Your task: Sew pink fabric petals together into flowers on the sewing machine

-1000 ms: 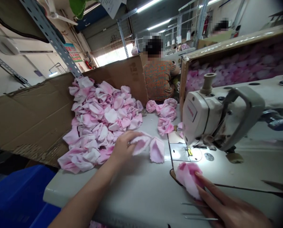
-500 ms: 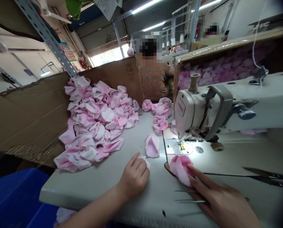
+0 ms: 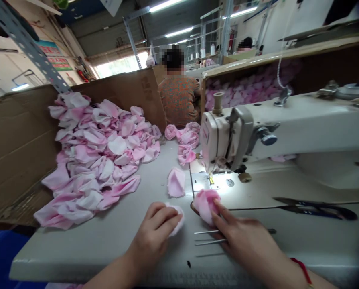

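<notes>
My left hand (image 3: 153,230) is closed on a small pale pink fabric piece (image 3: 177,220) at the table's front. To its right, my right hand (image 3: 245,237) pinches a deeper pink, rolled fabric piece (image 3: 206,204) between thumb and fingers, just in front of the needle plate. The same hand also holds metal tweezers (image 3: 207,242), whose two prongs point left under the fabric. A loose pale pink fabric piece (image 3: 176,183) lies between the hands and the sewing machine (image 3: 224,138). Its lamp lights the presser foot.
A large heap of pink and white fabric pieces (image 3: 107,152) covers the table's left, against cardboard (image 3: 122,90). Several rosette-like pieces (image 3: 187,138) lie behind. Black thread snips (image 3: 317,208) rest at right. A person (image 3: 179,96) sits beyond. A carton (image 3: 215,74) holds more pieces.
The camera view has swung right, shifting everything leftward. My left hand has turned, with its fingers now around the pale fabric piece. My right hand stays by the machine with the pink piece.
</notes>
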Motion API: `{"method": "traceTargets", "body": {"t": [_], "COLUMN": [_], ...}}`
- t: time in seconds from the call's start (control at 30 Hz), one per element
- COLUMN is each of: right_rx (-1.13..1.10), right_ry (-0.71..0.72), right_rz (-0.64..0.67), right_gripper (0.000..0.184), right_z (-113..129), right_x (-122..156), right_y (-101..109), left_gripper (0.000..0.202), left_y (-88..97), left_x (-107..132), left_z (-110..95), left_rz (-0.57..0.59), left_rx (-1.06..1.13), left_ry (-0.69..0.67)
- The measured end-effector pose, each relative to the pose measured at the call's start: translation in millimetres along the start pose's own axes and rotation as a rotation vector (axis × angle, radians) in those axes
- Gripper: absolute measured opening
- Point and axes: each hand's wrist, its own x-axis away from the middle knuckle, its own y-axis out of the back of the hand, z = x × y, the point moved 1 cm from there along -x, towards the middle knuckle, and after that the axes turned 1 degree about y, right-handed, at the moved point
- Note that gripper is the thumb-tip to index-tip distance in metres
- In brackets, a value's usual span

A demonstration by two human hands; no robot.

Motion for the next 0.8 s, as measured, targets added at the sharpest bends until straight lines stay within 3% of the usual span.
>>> {"method": "traceTargets", "body": {"t": [0.1, 0.17, 0.27, 0.33, 0.5, 0.6, 0.7, 0.8], "right_rx": [-0.047, -0.103, -0.101, -0.091, -0.240, -0.263, -0.309, -0.426], "right_ry": [-0.005, -0.009, -0.012, 0.020, 0.211, 0.274, 0.247, 0.169], "right_rz": [0.101, 0.179, 0.164, 0.123, 0.171, 0.106, 0.045, 0.106], "right_gripper": [0.031, 0.024, 0.029, 0.039, 0.026, 0.021, 0.021, 0.016], "right_z": [11.5, 16.0, 11.1, -1.0, -41.7, -54.4, -57.5, -59.5], "right_x": [-12.3, -15.2, -11.6, -9.4, -22.7, -31.4, -31.4, -28.7], "right_y": [4.0, 4.3, 4.3, 4.9, 4.0, -1.1, -4.8, -2.8], "left_gripper": [0.020, 0.020, 0.029, 0.031, 0.026, 0.024, 0.021, 0.022], "left_y": [-15.5, -35.3, -63.5, -72.7, -74.5, -76.1, -76.9, -74.8], "left_x": [-39.4, -57.8, -66.8, -65.8, -72.2, -79.2, -79.4, -76.3], "left_z": [-10.0, -11.5, -3.2, 4.9, 18.1, 20.9, 22.3, 22.9], "left_rz": [-0.032, 0.013, 0.115, 0.136, 0.152, 0.143, 0.109, 0.139], "left_rx": [-0.011, -0.086, -0.149, -0.138, -0.114, -0.098, -0.081, -0.020], "left_ry": [-0.147, -0.217, -0.184, -0.152, -0.168, -0.171, -0.143, -0.110]}}
